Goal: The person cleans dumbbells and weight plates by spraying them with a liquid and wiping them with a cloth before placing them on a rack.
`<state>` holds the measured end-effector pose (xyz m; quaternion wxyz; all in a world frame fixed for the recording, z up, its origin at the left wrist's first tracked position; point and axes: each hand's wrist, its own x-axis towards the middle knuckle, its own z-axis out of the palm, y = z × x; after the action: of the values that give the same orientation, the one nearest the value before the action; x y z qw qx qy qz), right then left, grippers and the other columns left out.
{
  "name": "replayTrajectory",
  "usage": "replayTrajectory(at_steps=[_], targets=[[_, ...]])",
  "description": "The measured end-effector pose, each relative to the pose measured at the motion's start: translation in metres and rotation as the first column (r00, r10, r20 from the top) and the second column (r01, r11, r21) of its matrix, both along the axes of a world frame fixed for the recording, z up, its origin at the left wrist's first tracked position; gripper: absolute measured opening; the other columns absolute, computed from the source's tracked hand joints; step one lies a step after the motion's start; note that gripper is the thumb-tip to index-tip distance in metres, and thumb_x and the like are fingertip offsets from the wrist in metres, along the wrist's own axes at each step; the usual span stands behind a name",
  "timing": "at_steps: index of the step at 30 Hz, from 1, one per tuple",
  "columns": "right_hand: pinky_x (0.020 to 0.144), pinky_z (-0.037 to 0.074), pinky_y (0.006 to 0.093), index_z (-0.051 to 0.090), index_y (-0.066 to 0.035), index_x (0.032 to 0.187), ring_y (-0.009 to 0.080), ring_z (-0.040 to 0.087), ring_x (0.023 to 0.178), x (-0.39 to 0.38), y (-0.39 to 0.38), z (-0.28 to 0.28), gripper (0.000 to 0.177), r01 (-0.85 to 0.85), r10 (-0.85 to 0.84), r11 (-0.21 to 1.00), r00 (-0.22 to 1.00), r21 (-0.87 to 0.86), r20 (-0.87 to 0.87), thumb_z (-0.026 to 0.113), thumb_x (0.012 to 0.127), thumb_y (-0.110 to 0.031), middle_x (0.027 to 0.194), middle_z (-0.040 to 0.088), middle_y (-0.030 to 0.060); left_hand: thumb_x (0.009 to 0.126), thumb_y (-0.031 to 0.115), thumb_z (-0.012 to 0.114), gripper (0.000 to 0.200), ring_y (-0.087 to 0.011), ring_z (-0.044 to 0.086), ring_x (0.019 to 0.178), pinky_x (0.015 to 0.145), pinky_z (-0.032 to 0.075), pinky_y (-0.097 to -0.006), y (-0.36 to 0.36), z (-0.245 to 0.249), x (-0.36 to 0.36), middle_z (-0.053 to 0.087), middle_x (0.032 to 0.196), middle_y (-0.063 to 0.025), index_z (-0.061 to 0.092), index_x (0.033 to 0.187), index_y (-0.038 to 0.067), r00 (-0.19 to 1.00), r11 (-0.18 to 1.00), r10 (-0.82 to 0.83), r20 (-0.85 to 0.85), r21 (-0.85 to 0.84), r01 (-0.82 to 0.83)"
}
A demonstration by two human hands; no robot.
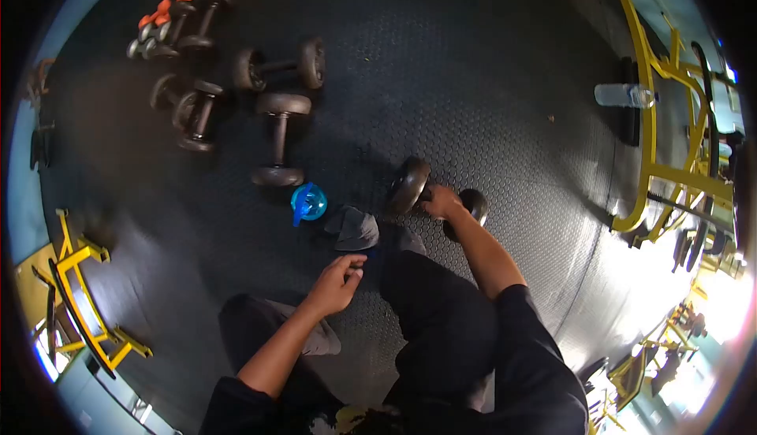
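My right hand (443, 201) is wrapped round the handle of a dark dumbbell (410, 186). The dumbbell's two round heads show on either side of my fist, close to the floor. My left hand (337, 284) hangs in front of my body with loosely bent fingers and nothing visible in it. Just beyond that hand is a grey, cloth-like item (357, 231) on the floor. Beside it stands a bottle with a bright blue lid (310, 202). Another dumbbell (280, 139) lies past the bottle.
Several more dumbbells (281, 66) lie at the upper left, some with orange ends (162, 13). A yellow-framed gym machine (649, 120) stands at the right, with a clear water bottle (624, 95) by it. Another yellow frame (87, 297) is at the left. Black textured matting (489, 96) covers the floor.
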<state>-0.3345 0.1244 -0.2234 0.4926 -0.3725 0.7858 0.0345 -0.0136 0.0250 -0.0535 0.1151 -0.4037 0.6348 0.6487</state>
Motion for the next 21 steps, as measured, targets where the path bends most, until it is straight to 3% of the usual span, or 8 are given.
replayTrajectory(at_steps=[2, 4, 7, 10, 12, 15, 18, 21], targets=[[0.098, 0.05, 0.0457, 0.064, -0.006, 0.124, 0.0377, 0.061, 0.115, 0.005, 0.005, -0.001, 0.051, -0.01, 0.009, 0.999, 1.0, -0.04, -0.007, 0.068, 0.08, -0.033, 0.122, 0.065, 0.0218, 0.099, 0.012, 0.056, 0.031, -0.02, 0.065, 0.105, 0.09, 0.05, -0.0326, 0.006, 0.033, 0.008, 0.062, 0.127, -0.0137, 0.057, 0.13, 0.005, 0.988, 0.98, 0.153, 0.025, 0.129, -0.155], [0.097, 0.05, 0.0465, 0.066, -0.005, 0.118, 0.038, 0.061, 0.115, 0.013, 0.012, 0.019, 0.047, 0.037, -0.037, 0.999, 0.999, -0.019, -0.015, 0.065, 0.08, -0.033, 0.119, 0.065, 0.0229, 0.1, 0.013, 0.055, 0.031, -0.019, 0.064, 0.107, 0.091, 0.05, -0.032, -0.003, 0.076, 0.021, 0.062, 0.127, -0.0129, 0.056, 0.13, 0.005, 0.986, 0.979, 0.153, 0.071, 0.124, -0.161], [0.095, 0.05, 0.0474, 0.067, -0.004, 0.116, 0.0384, 0.062, 0.113, 0.014, 0.019, 0.09, 0.046, 0.104, -0.112, 0.982, 0.993, 0.157, 0.047, 0.065, 0.081, -0.035, 0.118, 0.066, 0.0231, 0.101, 0.014, 0.055, 0.031, -0.0181, 0.062, 0.111, 0.093, 0.049, -0.0312, -0.02, 0.157, 0.031, 0.063, 0.126, -0.0117, 0.056, 0.13, 0.004, 0.964, 0.961, 0.21, 0.165, 0.144, -0.234], [0.094, 0.051, 0.0478, 0.068, -0.002, 0.113, 0.04, 0.063, 0.111, 0.01, 0.036, 0.164, 0.045, 0.055, -0.063, 0.991, 0.996, 0.12, 0.066, 0.065, 0.083, -0.035, 0.115, 0.067, 0.0243, 0.101, 0.014, 0.055, 0.031, -0.0181, 0.062, 0.11, 0.095, 0.048, -0.0309, -0.031, 0.237, 0.028, 0.064, 0.125, -0.0114, 0.055, 0.13, 0.004, 0.945, 0.949, 0.297, 0.139, 0.069, -0.309], [0.094, 0.051, 0.0483, 0.068, 0.0, 0.112, 0.0421, 0.063, 0.109, -0.001, 0.034, 0.246, 0.046, 0.117, -0.13, 0.984, 0.987, 0.133, 0.093, 0.065, 0.083, -0.036, 0.112, 0.067, 0.0261, 0.102, 0.014, 0.055, 0.03, -0.0179, 0.062, 0.108, 0.096, 0.048, -0.031, -0.035, 0.287, 0.019, 0.063, 0.125, -0.0116, 0.055, 0.13, 0.003, 0.942, 0.943, 0.331, 0.062, 0.009, -0.332], [0.093, 0.052, 0.0466, 0.069, 0.004, 0.102, 0.0409, 0.064, 0.108, -0.018, 0.042, 0.348, 0.045, 0.164, -0.172, 0.982, 0.981, 0.095, 0.092, 0.065, 0.082, -0.036, 0.109, 0.068, 0.0264, 0.102, 0.016, 0.055, 0.03, -0.0151, 0.061, 0.106, 0.095, 0.046, -0.0308, -0.058, 0.359, -0.011, 0.063, 0.126, -0.0088, 0.056, 0.13, 0.007, 0.877, 0.87, 0.48, 0.01, 0.119, -0.478], [0.094, 0.052, 0.0457, 0.07, 0.002, 0.103, 0.0408, 0.064, 0.107, -0.037, 0.041, 0.442, 0.047, 0.227, -0.229, 0.973, 0.97, 0.033, 0.076, 0.066, 0.081, -0.039, 0.109, 0.068, 0.0253, 0.099, 0.012, 0.058, 0.029, -0.0157, 0.062, 0.102, 0.094, 0.049, -0.0311, -0.096, 0.433, -0.059, 0.065, 0.12, -0.0107, 0.057, 0.127, 0.003, 0.856, 0.849, 0.502, 0.121, 0.119, -0.515], [0.094, 0.052, 0.0453, 0.069, 0.0, 0.108, 0.04, 0.065, 0.108, -0.063, 0.022, 0.535, 0.049, 0.353, -0.353, 0.936, 0.934, 0.008, 0.047, 0.067, 0.081, -0.041, 0.11, 0.069, 0.0248, 0.098, 0.009, 0.058, 0.029, -0.0155, 0.062, 0.1, 0.092, 0.05, -0.0305, -0.14, 0.439, -0.077, 0.066, 0.118, -0.0105, 0.057, 0.127, 0.004, 0.89, 0.892, 0.451, -0.065, -0.015, -0.453]])
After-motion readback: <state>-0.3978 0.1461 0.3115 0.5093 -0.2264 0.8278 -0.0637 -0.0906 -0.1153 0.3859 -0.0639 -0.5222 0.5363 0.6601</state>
